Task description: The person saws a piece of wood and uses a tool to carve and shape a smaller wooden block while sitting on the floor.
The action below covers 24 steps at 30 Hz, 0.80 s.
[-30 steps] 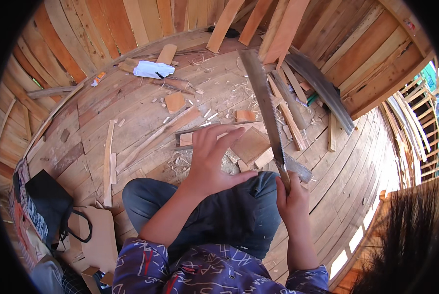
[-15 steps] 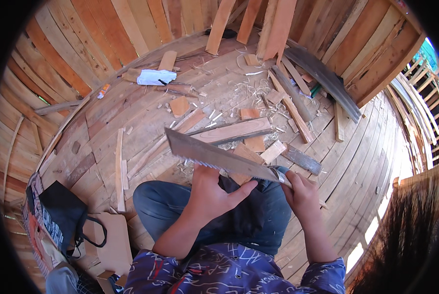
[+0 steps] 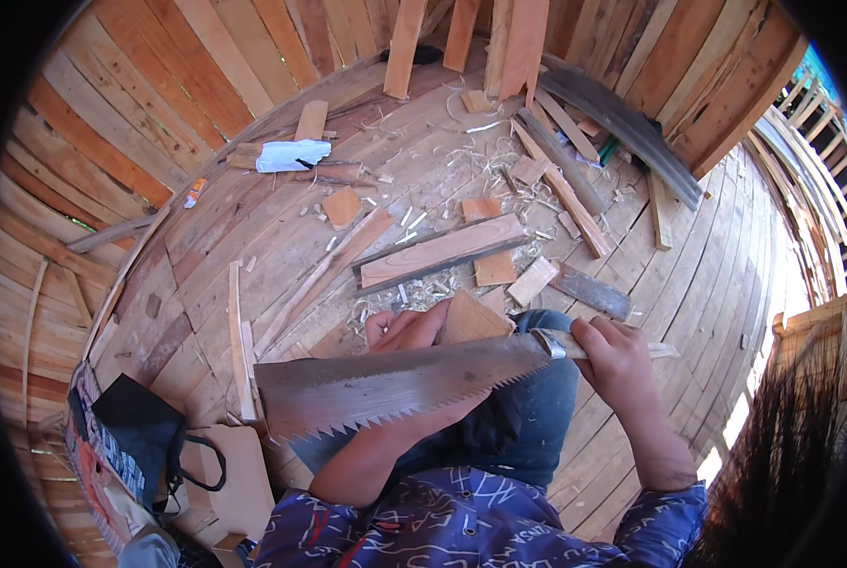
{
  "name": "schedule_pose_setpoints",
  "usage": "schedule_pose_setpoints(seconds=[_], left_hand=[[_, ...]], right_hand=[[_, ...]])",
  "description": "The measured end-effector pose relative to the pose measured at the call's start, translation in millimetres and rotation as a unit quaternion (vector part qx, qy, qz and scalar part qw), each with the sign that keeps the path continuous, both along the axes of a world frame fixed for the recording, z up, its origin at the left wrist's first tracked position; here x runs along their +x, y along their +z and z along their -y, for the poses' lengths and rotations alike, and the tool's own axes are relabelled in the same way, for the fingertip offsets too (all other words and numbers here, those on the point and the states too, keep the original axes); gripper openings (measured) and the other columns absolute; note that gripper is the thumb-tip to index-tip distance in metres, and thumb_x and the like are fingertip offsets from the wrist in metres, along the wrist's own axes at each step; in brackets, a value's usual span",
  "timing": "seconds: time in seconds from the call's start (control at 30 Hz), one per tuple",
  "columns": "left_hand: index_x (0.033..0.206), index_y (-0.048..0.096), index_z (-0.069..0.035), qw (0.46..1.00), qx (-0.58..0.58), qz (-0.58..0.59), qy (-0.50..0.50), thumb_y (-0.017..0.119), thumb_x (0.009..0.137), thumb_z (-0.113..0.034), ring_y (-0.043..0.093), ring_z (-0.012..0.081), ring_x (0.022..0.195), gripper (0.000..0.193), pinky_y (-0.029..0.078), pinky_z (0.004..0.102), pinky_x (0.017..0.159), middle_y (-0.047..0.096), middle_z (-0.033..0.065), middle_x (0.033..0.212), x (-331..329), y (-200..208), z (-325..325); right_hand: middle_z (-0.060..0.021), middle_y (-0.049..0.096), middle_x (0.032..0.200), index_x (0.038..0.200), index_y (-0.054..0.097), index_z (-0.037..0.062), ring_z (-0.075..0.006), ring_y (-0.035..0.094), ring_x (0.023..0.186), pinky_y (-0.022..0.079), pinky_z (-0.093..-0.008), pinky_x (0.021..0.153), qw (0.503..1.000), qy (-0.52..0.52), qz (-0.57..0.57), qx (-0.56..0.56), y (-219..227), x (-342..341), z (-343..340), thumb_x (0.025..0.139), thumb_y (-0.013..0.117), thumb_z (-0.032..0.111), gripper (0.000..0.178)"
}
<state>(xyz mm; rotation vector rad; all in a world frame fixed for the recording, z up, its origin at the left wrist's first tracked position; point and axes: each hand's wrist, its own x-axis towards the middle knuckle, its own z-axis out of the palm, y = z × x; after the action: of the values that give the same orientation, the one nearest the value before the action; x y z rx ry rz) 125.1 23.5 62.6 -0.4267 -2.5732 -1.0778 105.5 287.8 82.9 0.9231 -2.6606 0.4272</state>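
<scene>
The right hand (image 3: 622, 360) wraps its fingers tight around the handle of a saw (image 3: 395, 383), blade stretching toward nine o'clock, teeth down. The left hand (image 3: 409, 331), fingers curled, pins a wood block (image 3: 471, 320) on the lap, apparently steadying it.

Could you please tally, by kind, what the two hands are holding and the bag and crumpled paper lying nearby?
Long grey toothed handsaw with a wooden handle, gripped by the right hand: 1
Flat tan wooden block, held by the left hand: 1
Black fabric bag with a loop handle: 1
White crumpled paper: 1
Total: 4
</scene>
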Motion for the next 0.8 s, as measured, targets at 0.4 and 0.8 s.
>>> schedule_pose_setpoints(seconds=[0.4, 0.8], left_hand=[[0.119, 0.06, 0.002, 0.998, 0.042, -0.036, -0.009, 0.081, 0.067, -0.039, 0.063, 0.0228, 0.086, 0.069, 0.034, 0.0406, 0.094, 0.068, 0.0098, 0.092, -1.8, -7.6, -6.0], [0.112, 0.066, 0.003, 0.956, 0.235, 0.152, -0.084, 0.067, 0.083, -0.024, 0.066, 0.0149, 0.088, 0.039, 0.048, 0.0329, 0.087, 0.071, 0.0082, 0.088, -14.4, -37.4, 4.4]], right_hand=[[-0.0079, 0.054, 0.07, 0.097, 0.054, 0.0085, -0.0297, 0.061, 0.062, 0.048, -0.0406, 0.054, 0.994, -0.023, 0.073, 0.079, 19.9, 3.9, -5.1, 0.074, 0.074, 0.012, 0.031], [-0.0071, 0.054, 0.059, 0.089, 0.054, 0.0103, -0.0281, 0.06, 0.049, 0.046, -0.0377, 0.044, 0.986, -0.042, 0.109, 0.121, 49.0, 1.7, 24.5, 0.093, 0.06, 0.033, 0.024]])
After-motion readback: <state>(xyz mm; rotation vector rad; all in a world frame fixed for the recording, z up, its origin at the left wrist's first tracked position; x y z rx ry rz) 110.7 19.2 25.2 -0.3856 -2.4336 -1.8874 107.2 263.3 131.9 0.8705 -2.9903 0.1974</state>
